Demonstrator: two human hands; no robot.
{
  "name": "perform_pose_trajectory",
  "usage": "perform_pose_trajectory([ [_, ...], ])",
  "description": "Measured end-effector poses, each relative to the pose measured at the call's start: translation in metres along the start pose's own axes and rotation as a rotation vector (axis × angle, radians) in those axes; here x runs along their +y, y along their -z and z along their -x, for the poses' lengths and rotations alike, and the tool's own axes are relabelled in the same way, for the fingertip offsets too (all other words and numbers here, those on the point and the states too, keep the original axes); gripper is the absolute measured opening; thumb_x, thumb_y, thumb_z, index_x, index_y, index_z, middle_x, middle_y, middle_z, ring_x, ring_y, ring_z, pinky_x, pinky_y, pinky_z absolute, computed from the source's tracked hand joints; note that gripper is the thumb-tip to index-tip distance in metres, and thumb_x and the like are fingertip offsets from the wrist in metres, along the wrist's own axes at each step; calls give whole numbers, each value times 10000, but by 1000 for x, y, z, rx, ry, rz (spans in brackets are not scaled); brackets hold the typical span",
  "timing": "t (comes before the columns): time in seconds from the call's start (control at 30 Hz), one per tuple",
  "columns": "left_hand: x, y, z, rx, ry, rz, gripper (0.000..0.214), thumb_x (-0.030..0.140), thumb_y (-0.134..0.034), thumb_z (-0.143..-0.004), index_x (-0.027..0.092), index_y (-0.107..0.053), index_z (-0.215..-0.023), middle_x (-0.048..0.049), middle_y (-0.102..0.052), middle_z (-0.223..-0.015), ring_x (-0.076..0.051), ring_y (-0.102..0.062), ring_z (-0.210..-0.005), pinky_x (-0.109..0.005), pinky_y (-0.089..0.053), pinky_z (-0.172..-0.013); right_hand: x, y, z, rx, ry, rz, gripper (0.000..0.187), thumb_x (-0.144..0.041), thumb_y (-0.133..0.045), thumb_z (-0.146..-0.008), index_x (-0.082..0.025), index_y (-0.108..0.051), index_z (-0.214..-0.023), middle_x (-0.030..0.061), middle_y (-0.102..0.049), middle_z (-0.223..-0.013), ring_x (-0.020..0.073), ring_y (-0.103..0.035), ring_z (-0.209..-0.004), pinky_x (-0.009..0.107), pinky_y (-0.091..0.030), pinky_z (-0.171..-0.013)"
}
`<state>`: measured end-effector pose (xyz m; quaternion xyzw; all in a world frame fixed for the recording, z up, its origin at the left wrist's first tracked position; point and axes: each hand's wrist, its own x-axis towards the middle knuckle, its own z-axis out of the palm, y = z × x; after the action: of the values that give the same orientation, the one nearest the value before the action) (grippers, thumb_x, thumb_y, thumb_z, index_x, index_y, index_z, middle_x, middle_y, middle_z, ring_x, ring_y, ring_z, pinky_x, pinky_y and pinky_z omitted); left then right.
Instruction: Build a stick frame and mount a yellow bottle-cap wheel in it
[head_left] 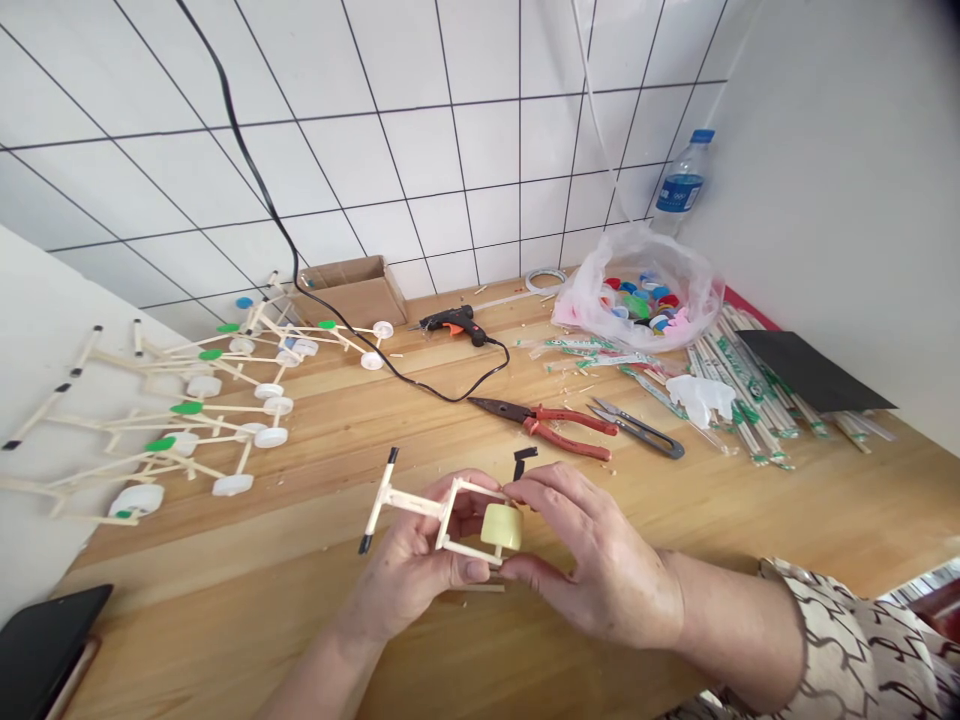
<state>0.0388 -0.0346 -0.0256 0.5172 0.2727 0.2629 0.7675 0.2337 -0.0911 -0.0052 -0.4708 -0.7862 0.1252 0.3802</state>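
My left hand (420, 570) grips a small frame of pale sticks (420, 503) from below, thumb pressed on its lower bar. A stick with black tips crosses the frame's left end. My right hand (592, 560) pinches a pale yellow bottle cap (501, 525) against the frame's right side, fingers curled around it. Both hands hover just above the wooden table (315, 560), near its front edge.
Several finished stick-and-cap models (217, 400) lie at the left. A black glue gun (456, 323) with its cord, red-handled pliers (551, 420), small snips (637, 425), a bag of coloured caps (641, 295), packs of chopsticks (750, 390), a cardboard box (352, 290), a water bottle (682, 180) and a phone (45, 650) are around.
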Motion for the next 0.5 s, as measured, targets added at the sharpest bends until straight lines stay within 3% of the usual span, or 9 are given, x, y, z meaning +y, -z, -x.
perform_pose_trajectory([
  [0.5,2,0,0,-21,-5,-48,544,342,-769,-694,211,-579,-1186,-56,-618,-966,-205,-532,-884,-254,-474,-683,-1,-1,-2,16,8,11,276,-297,-570,-872,-142,-534,-1097,141,-632,-988,254,-622,-901,396,-566,-753],
])
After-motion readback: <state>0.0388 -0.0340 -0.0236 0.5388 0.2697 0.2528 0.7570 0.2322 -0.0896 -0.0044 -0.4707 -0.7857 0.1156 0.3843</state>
